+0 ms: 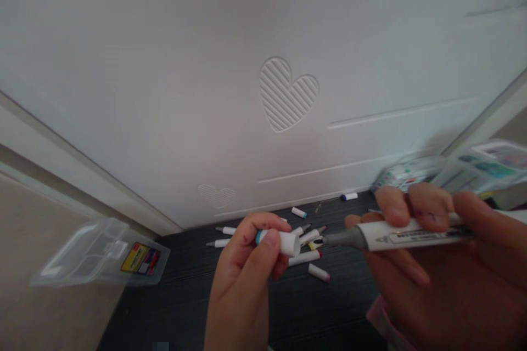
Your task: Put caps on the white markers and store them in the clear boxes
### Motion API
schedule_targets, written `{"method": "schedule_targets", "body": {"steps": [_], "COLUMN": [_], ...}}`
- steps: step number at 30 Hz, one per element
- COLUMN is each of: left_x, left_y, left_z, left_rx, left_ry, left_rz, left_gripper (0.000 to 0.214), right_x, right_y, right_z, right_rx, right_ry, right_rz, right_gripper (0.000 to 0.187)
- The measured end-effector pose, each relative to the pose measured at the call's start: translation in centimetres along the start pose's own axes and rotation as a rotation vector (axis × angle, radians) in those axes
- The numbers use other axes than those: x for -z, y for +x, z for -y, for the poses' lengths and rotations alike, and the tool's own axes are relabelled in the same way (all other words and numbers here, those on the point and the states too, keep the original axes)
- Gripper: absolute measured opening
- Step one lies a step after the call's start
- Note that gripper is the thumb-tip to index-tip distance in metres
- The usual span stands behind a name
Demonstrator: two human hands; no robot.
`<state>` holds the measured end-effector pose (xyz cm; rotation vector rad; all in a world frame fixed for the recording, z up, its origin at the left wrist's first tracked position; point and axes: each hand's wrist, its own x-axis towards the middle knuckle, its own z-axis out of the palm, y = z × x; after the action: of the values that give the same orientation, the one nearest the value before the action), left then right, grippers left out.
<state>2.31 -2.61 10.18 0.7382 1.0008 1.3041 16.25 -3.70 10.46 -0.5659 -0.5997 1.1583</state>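
Observation:
My left hand (247,279) pinches a white marker cap (284,242) with a teal end, its round opening turned to the right. In my right hand (448,263) lies a white marker (403,236), held between thumb and fingers, its grey tip end bare and pointing left. A gap separates the marker's tip from the cap. Below and behind my hands, several white markers (304,258) with grey or coloured ends lie on the dark tabletop (329,312). A loose cap with a pink end (319,272) rests nearest to me.
Two more caps, one blue-ended (349,197) and one teal-ended (298,213), lie near the white panel (185,93) with heart reliefs. An open clear plastic box (148,279) stands at the left. Clear packaging (407,173) and another clear container (486,170) are at the right.

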Motion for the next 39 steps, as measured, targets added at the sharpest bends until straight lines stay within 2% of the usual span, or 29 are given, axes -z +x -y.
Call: {"method": "schedule_targets", "body": {"steps": [4, 9, 13, 31, 39], "left_x": [-0.1, 0.2, 0.6, -0.3, -0.6], "left_y": [-0.2, 0.0, 0.2, -1.0, -1.1], "left_z": [-0.2, -0.2, -0.2, -0.3, -0.4], "left_rx": [-0.035, -0.067, -0.080, -0.131, -0.189], "left_ry": [-0.022, 0.026, 0.054, 0.074, 0.238], "left_rz": [-0.054, -0.027, -0.007, 0.041, 0.064], "left_gripper": [0.009, 0.012, 0.016, 0.008, 0.009], "right_x": [-0.2, -0.6, -0.9, -0.8, -0.9], "right_y": [0.1, 0.2, 0.3, 0.2, 0.4], "right_z": [0.0, 0.2, 0.4, -0.1, 0.0], "right_rx": [0.021, -0.060, -0.048, -0.077, -0.097], "right_ry": [0.003, -0.055, -0.077, -0.048, -0.029], "right_rz": [-0.074, 0.046, 0.073, 0.076, 0.083], "right_gripper": [0.023, 0.023, 0.024, 0.020, 0.019]}}
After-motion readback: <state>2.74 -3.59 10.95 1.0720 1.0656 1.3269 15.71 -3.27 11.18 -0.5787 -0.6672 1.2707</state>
